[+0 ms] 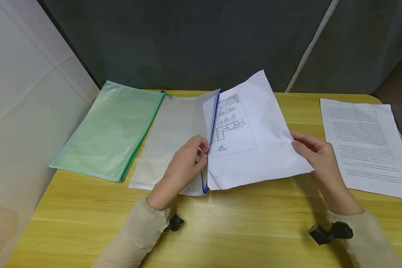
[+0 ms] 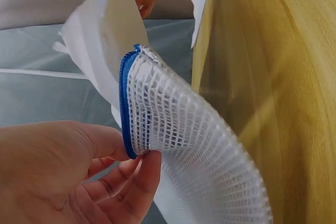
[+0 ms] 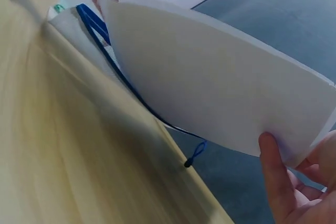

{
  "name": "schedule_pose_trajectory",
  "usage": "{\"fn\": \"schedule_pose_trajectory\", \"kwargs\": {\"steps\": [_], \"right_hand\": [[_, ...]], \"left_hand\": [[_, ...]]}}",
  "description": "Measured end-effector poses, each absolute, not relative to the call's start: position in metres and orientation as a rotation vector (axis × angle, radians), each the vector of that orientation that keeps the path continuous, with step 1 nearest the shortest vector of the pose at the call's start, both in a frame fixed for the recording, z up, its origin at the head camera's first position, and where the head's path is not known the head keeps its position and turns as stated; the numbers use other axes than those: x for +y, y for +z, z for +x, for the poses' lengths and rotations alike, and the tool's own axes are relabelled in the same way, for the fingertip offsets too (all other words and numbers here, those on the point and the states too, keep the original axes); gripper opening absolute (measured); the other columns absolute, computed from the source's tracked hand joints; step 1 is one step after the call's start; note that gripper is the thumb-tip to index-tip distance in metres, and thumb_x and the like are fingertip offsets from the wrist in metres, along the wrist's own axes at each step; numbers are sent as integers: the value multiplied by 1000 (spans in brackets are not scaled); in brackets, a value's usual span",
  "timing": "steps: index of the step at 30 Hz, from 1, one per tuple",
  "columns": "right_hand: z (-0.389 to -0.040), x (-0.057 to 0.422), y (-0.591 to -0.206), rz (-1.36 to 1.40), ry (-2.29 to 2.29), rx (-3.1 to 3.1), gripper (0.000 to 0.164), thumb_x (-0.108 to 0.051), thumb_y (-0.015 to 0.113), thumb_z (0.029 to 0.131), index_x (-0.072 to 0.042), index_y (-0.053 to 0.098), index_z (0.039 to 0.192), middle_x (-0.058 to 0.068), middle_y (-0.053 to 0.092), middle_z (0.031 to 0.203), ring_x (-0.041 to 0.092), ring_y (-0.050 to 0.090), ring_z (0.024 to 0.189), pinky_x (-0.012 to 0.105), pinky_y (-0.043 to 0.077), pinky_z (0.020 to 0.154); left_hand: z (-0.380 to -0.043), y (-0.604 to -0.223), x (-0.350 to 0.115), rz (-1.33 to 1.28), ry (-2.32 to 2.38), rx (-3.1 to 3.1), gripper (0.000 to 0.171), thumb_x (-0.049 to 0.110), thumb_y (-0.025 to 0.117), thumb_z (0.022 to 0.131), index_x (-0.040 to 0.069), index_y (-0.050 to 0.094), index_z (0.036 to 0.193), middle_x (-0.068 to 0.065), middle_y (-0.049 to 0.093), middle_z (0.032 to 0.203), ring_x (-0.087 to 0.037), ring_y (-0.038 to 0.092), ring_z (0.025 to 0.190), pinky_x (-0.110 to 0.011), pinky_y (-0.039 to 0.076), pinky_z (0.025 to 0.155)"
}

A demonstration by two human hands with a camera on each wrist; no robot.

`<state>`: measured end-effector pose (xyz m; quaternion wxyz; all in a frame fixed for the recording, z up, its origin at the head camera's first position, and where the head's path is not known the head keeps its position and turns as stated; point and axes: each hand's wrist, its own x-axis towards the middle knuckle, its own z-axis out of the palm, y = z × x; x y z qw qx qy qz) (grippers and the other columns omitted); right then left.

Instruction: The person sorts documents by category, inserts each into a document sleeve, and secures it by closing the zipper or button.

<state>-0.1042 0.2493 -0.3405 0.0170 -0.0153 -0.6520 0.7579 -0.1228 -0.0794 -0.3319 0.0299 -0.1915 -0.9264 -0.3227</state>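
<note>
A clear mesh zipper pouch [image 1: 174, 130] with a blue zipper edge [image 2: 125, 103] lies mid-table, its mouth facing right. My left hand [image 1: 187, 158] pinches the blue-edged rim between thumb and fingers. White paper sheets [image 1: 264, 137], printed with a technical drawing, stand partly inside the mouth, their left part covered by the pouch wall. At the sheets' right edge my right hand [image 1: 316, 152] pinches them between thumb and fingers, holding that side raised off the table. A blue zipper pull [image 3: 195, 155] dangles at the pouch's far end in the right wrist view.
A green mesh zipper pouch [image 1: 110, 130] lies at the left, next to the clear one. To the right, a sheet of printed text [image 1: 365, 145] lies flat on the wooden table [image 1: 248, 230]. A dark partition [image 1: 187, 44] stands behind the table's back edge.
</note>
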Motion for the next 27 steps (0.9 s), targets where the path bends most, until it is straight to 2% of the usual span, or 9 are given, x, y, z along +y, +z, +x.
{"fn": "schedule_pose_trajectory", "kwargs": {"steps": [6, 9, 13, 16, 19, 21, 27], "right_hand": [[-103, 240, -344, -42, 2281, -2058, 24, -8, 66, 95, -18, 76, 114, -10, 73, 105, 4, 69, 81, 18, 57, 63], [-103, 237, -345, -60, 2209, -2122, 27, -11, 65, 95, -13, 72, 122, -12, 72, 108, 3, 68, 84, 17, 57, 65], [-103, 237, -343, -100, 2181, -2338, 48, -20, 63, 98, -6, 54, 143, -17, 70, 104, 3, 69, 82, 21, 58, 65], [-103, 239, -342, -31, 2236, -2569, 63, -22, 59, 100, -7, 33, 155, -17, 70, 100, 8, 72, 81, 28, 60, 67], [-101, 240, -342, 130, 2326, -2698, 70, -16, 56, 101, -9, 18, 159, -13, 71, 101, 15, 74, 83, 34, 62, 70], [-100, 240, -342, 182, 2355, -2722, 72, -14, 55, 101, -10, 15, 160, -11, 70, 104, 16, 74, 85, 34, 61, 71], [-98, 235, -342, 229, 2375, -2632, 69, -11, 53, 101, -7, 16, 159, -11, 68, 107, 15, 74, 82, 32, 61, 69]], "left_hand": [[-122, -332, -76, -599, -1007, -2857, 17, -3, 57, 90, 7, 58, 104, -6, 62, 103, -20, 65, 91, -31, 55, 81], [-121, -332, -75, -596, -982, -2881, 15, -2, 57, 91, 8, 61, 102, -6, 61, 104, -20, 64, 92, -31, 55, 81], [-121, -333, -74, -561, -958, -2922, 15, 0, 58, 93, 10, 69, 97, -5, 62, 103, -19, 63, 93, -31, 54, 80], [-120, -333, -73, -539, -950, -2938, 17, 1, 58, 93, 9, 72, 96, -5, 62, 104, -19, 63, 94, -31, 54, 79], [-117, -332, -72, -514, -916, -2974, 19, 0, 59, 91, 8, 72, 101, -6, 61, 108, -19, 63, 95, -30, 54, 79], [-115, -332, -71, -509, -871, -3005, 22, -1, 60, 90, 7, 71, 108, -7, 60, 113, -19, 62, 95, -29, 53, 77], [-107, -331, -71, -593, -789, -3037, 44, -7, 60, 84, 3, 65, 126, -11, 52, 128, -20, 58, 98, -28, 51, 76]]}}
